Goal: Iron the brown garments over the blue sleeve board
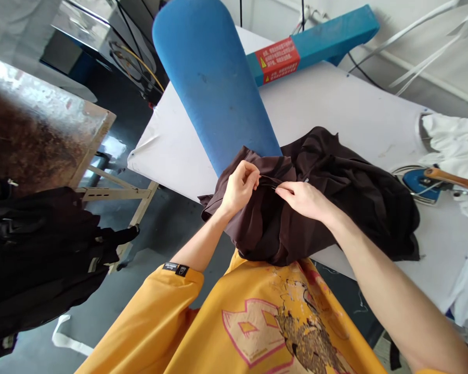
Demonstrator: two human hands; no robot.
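Head: dark garment (337,171) in left hand (239,188), right hand (304,200)

Bright light leaves white glare on the brown tabletop (50,127).

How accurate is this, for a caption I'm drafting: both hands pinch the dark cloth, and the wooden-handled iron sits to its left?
One slip: the head view shows the wooden-handled iron to the right of the dark cloth. The left hand and right hand do pinch the cloth.

Pale wall (400,14) — floor (140,280) perhaps glossy
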